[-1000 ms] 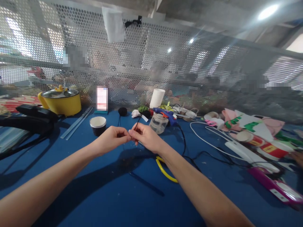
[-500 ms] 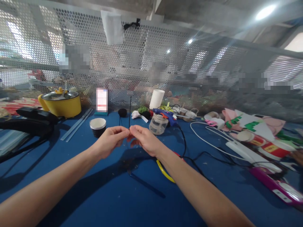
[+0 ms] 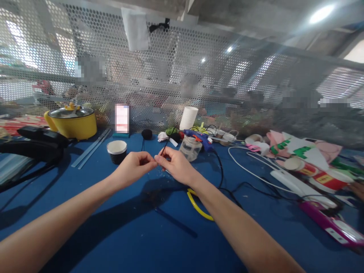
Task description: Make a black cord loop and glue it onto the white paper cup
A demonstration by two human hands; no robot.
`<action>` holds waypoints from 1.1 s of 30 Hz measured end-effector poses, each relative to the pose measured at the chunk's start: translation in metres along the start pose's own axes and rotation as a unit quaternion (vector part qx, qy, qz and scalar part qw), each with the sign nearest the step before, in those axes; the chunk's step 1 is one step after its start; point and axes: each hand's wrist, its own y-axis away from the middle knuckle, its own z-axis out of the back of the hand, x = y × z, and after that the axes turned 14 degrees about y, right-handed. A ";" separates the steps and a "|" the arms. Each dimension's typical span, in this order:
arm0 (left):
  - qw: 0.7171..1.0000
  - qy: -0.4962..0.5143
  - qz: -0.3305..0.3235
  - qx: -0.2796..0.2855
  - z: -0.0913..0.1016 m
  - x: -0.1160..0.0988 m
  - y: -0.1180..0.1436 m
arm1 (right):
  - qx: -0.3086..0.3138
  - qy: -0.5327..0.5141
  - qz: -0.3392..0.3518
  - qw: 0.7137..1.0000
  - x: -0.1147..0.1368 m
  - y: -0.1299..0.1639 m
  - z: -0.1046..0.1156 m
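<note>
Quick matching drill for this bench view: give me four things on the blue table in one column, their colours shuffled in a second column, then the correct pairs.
Things:
1. cooking pot
2. glue gun
3. paper roll
4. thin stick pinched between left hand and right hand

Colours:
A. white
B. black
C. yellow
D. blue

Pairs: 1-C, 2-D, 3-A, 4-B

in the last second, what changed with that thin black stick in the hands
Half a second ago the thin black stick stood upright between the fingertips; now it tilts back to the right, toward the clear jar, much as a second ago. The left hand and right hand pinch it throughout. The paper cup, glue gun and yellow pot stayed put.
</note>
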 end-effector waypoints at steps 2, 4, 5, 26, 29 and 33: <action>1.000 -0.028 -0.010 -0.005 0.000 0.001 0.000 | -0.005 0.019 -0.002 1.000 -0.001 0.000 -0.001; 0.999 -0.034 -0.020 -0.003 0.001 0.001 0.001 | -0.003 0.026 -0.009 1.000 -0.001 0.001 -0.002; 1.000 -0.021 -0.016 0.000 0.001 0.001 0.001 | -0.001 0.023 -0.015 1.000 -0.001 0.001 -0.002; 0.993 0.086 0.057 0.063 0.005 -0.012 0.004 | 0.014 0.011 -0.038 0.999 0.004 0.002 0.002; 0.993 0.095 0.052 0.055 0.003 -0.009 0.003 | -0.001 0.052 -0.038 0.998 0.006 0.003 0.000; 0.991 0.109 0.067 0.037 0.001 -0.005 0.003 | -0.005 0.046 -0.043 0.998 0.005 0.003 -0.003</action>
